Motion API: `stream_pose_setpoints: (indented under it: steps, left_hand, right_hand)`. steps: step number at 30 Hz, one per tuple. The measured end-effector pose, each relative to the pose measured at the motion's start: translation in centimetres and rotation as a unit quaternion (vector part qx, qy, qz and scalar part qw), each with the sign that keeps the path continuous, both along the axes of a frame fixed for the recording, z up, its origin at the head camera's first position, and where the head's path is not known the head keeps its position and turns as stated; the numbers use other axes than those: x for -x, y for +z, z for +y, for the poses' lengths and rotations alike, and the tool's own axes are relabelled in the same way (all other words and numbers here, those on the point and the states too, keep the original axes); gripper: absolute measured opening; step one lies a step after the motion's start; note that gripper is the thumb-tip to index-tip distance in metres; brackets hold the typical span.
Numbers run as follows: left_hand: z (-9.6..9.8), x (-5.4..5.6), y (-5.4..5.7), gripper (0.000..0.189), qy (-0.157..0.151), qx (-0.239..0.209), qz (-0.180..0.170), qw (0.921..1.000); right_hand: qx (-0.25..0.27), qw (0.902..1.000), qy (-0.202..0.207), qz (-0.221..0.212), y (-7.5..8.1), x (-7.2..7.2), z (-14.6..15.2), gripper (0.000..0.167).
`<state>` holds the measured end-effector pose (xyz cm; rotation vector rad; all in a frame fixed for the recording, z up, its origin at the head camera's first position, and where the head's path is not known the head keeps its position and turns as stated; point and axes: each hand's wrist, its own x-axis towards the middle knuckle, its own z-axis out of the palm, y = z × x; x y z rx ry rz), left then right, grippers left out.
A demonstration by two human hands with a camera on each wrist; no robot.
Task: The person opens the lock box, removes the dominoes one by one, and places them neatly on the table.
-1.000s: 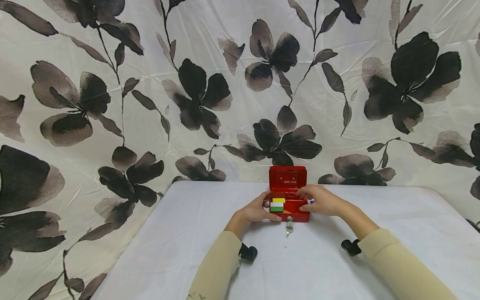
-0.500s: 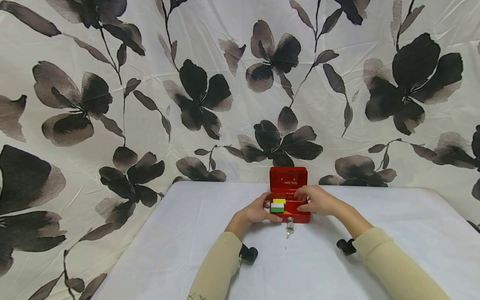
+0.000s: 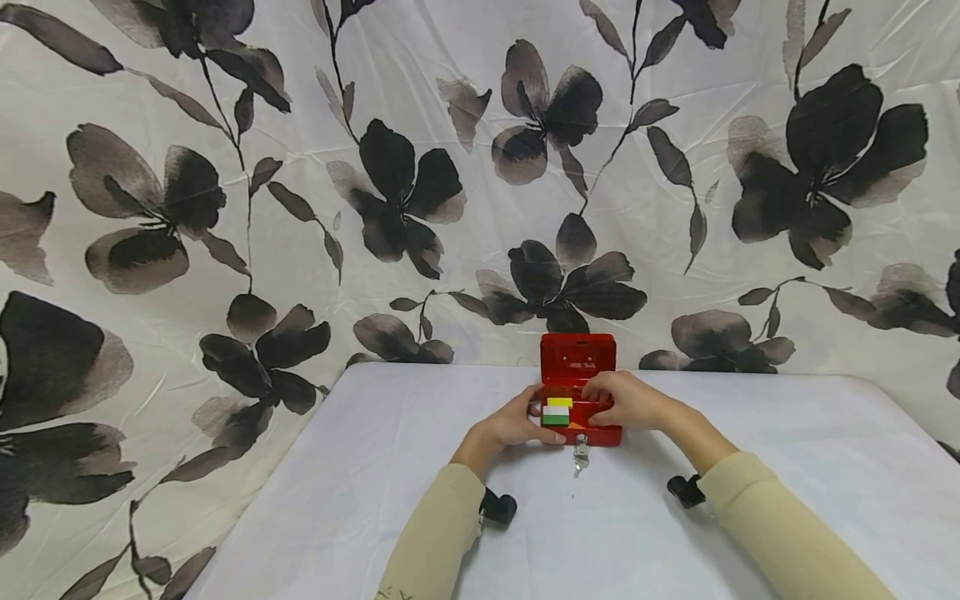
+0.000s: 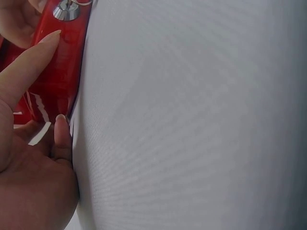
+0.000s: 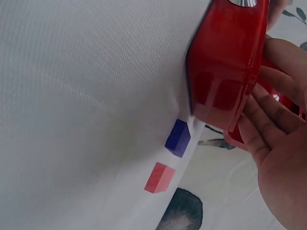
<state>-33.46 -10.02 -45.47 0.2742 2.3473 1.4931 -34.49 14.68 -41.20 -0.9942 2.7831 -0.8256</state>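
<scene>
A red cash box [image 3: 602,436] stands on the white-covered table, its lid [image 3: 577,354] raised. Inside, at the left, are a yellow block [image 3: 558,402], a white block [image 3: 557,410] and a green block [image 3: 556,421], with an orange piece [image 3: 576,427] near the front wall. My left hand [image 3: 510,423] grips the box's left end, thumb along the front. My right hand [image 3: 633,402] reaches over the right end, fingers inside; whether they hold anything is hidden. In the right wrist view, a blue block [image 5: 178,138] and a pink block [image 5: 159,178] lie outside the box.
Small keys [image 3: 581,458] hang from the lock at the box's front. White cloth covers the table [image 3: 600,533]. Behind its far edge hangs a floral curtain [image 3: 465,208]. A black wrist camera [image 3: 497,507] sits on the left wrist, another [image 3: 686,492] on the right.
My right hand has moved left, farther over the inside of the box, and a purple patch seen by its fingers is now hidden. My left hand has stayed on the box.
</scene>
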Motion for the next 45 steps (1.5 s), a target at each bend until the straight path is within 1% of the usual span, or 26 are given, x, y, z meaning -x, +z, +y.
stream_pose_setpoints:
  steps: [4, 7, 9, 15, 23, 30, 37, 45]
  left_hand:
    - [0.0, 0.2, 0.0, 0.097, -0.002, 0.001, 0.002, 1.0000]
    - [0.0, 0.3, 0.0, 0.095, -0.004, -0.004, 0.001, 1.0000]
    - [-0.1, 0.3, 0.0, 0.096, -0.005, -0.002, 0.001, 1.0000]
    - [0.0, 0.3, -0.1, 0.098, -0.006, -0.001, 0.001, 1.0000]
    - [0.1, 0.3, -0.2, 0.101, 0.002, 0.000, 0.005, 1.0000]
    - [0.2, 0.4, -0.2, 0.100, 0.006, 0.006, 0.007, 0.9999]
    - [0.0, 0.2, -0.3, 0.100, 0.001, 0.004, 0.009, 1.0000]
    - [-0.1, -0.1, -0.2, 0.099, -0.001, 0.016, 0.008, 0.9998]
  right_hand:
    - [-0.004, 1.0000, 0.005, 0.005, 0.0, 0.1, -0.3, 0.037]
    - [-0.008, 1.0000, 0.005, -0.001, 0.0, 0.2, -0.6, 0.036]
    - [-0.013, 0.9998, 0.012, -0.001, 0.0, 0.2, -0.8, 0.036]
    - [-0.011, 0.9995, 0.017, -0.024, -0.3, 0.3, -1.1, 0.034]
    - [-0.018, 0.9991, 0.015, -0.035, -0.9, 1.2, -1.4, 0.031]
    - [-0.024, 0.9991, 0.011, -0.033, -1.0, 1.5, -1.7, 0.033]
    - [-0.030, 0.9989, -0.001, -0.035, -1.0, 1.0, -2.0, 0.030]
    - [-0.035, 0.9984, -0.012, -0.042, -0.8, 0.4, -2.3, 0.026]
